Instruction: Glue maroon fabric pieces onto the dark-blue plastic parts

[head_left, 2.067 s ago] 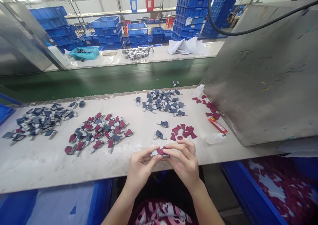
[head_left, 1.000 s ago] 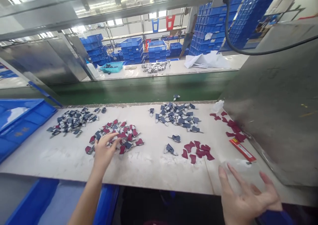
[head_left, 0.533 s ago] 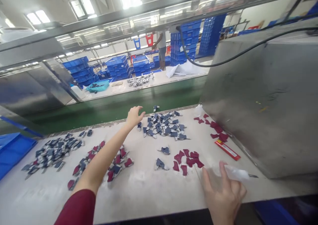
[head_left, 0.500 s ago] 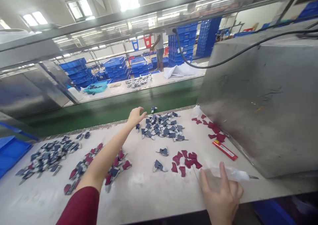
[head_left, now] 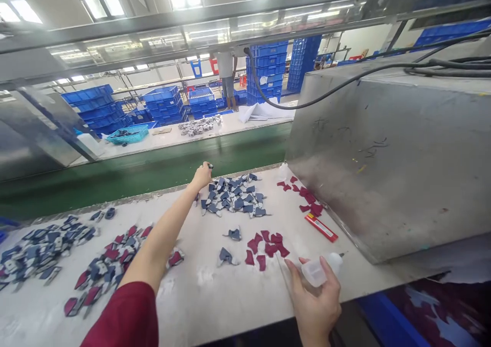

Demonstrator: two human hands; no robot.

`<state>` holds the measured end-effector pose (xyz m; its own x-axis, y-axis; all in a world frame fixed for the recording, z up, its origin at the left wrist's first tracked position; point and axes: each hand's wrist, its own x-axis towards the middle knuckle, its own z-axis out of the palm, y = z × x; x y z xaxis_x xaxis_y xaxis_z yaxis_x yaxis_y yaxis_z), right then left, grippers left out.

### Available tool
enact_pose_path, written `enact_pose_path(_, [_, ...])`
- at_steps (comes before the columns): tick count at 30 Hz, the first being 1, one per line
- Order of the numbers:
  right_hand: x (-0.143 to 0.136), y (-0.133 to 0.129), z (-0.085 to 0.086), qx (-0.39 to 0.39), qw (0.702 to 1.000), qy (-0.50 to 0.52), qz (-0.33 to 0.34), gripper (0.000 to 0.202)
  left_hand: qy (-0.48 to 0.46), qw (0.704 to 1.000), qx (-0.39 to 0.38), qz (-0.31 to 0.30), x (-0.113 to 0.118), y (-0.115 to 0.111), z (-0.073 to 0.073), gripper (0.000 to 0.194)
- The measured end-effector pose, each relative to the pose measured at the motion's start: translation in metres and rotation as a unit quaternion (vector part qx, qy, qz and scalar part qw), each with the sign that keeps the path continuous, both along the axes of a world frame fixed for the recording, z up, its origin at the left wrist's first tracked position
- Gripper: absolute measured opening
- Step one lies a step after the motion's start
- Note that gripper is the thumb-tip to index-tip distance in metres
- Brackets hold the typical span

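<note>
My left hand (head_left: 201, 176) reaches out to the far table edge, its fingers pinched on a small dark blue-grey part, mostly hidden by them. Just nearer lies a heap of blue and grey parts (head_left: 233, 196). My right hand (head_left: 317, 301) is closed around a translucent white squeeze bottle (head_left: 315, 271) with a thin dark tip pointing right. Beside that hand lie several maroon cut pieces (head_left: 268, 246). Two single blue-grey parts, one of them a winged part (head_left: 226, 256), rest left of these pieces.
Parts with maroon patches (head_left: 111, 255) lie under my left forearm, with another blue-grey heap (head_left: 49, 245) further left. A red packet (head_left: 321, 228) lies beside the metal housing (head_left: 383, 173). A green conveyor belt (head_left: 161, 170) runs behind the table. Beyond it stands a person (head_left: 227, 76) among blue crates (head_left: 266, 73).
My left hand has closed on the dark part lying at the belt's edge. My right hand, open beside the bottle before, has taken hold of it. The view has shifted right.
</note>
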<state>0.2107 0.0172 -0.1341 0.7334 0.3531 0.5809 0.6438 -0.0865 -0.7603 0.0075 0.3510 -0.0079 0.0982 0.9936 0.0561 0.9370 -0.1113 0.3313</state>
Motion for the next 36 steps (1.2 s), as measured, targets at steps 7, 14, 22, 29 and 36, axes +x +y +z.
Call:
enact_pose_path(7, [0.000,-0.009,-0.021,0.120,0.990,-0.027,-0.073,0.048,-0.077,0.992,-0.009,-0.096,-0.047,-0.166,0.021,0.049])
enact_pose_path(14, [-0.002,-0.022,-0.003,0.097,0.982,0.142,0.075,0.046,-0.288,0.949,-0.110,-0.071,-0.058,-0.298,-0.039,0.039])
enact_pose_path(22, [-0.040,-0.025,0.024,0.101,0.946,0.110,0.286,0.028,-0.342,0.930,-0.133,-0.021,-0.043,-0.318,-0.067,0.024])
enact_pose_path(29, [-0.063,-0.022,0.039,-0.014,0.934,0.083,0.349,0.023,-0.330,0.935,-0.130,-0.022,-0.044,-0.317,-0.064,0.017])
enact_pose_path(36, [-0.065,-0.018,0.042,-0.028,0.933,0.076,0.349,0.022,-0.326,0.936,-0.129,-0.023,-0.044,-0.318,-0.067,0.018])
